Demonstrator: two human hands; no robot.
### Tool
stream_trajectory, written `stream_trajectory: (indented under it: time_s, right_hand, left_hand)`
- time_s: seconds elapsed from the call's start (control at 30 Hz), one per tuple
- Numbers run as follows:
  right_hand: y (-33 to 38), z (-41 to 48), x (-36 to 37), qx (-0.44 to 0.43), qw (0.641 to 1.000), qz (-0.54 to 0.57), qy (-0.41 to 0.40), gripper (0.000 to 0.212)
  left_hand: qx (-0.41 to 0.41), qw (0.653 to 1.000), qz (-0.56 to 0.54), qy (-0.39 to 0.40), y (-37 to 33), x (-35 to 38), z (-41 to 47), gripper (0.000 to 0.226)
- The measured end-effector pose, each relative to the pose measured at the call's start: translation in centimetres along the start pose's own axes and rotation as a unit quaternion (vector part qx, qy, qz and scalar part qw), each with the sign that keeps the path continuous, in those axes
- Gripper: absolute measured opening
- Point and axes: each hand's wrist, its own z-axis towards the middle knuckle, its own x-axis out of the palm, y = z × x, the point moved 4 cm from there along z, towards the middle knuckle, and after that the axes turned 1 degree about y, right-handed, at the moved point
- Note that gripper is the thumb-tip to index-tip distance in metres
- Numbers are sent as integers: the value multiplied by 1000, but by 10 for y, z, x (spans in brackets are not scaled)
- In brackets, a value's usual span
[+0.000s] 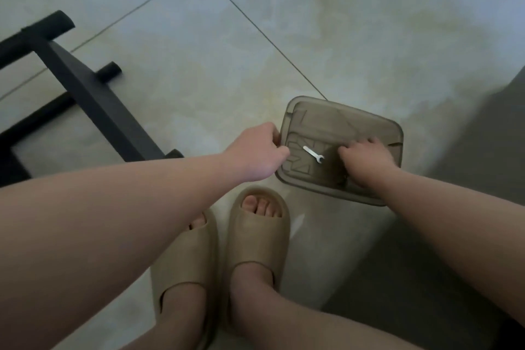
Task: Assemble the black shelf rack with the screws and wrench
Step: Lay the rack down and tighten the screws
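A translucent grey-brown plastic tray (326, 116) lies on the tiled floor in front of my feet. A small silver wrench (313, 154) lies inside it near the left side. My left hand (258, 150) grips the tray's left rim, thumb on the edge. My right hand (366, 158) reaches into the tray with its fingers curled down onto the bottom; whether they pinch a screw is hidden. The black shelf rack (85, 91) lies on the floor at the left, apart from both hands.
My two feet in beige slides (255, 236) stand just below the tray. Pale floor tiles (199, 51) with dark grout lines stretch behind it. A dark shadowed surface (488, 136) rises at the right edge.
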Motion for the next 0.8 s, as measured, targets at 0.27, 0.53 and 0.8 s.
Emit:
stream_trajectory:
  time_s: [0.27,0.53,0.8]
  right_hand:
    - [-2,8,7,-9,997,-76,-17,29]
    - [-2,10,8,-50,994,-101,-1,32]
    - [-6,7,11,-94,986,-139,-1,30]
  left_hand:
    - [0,999,-33,-12,1,7,2,13]
    - [-5,999,-34,-14,-1,10,0,12]
    - [-1,999,-34,-14,-2,10,1,13]
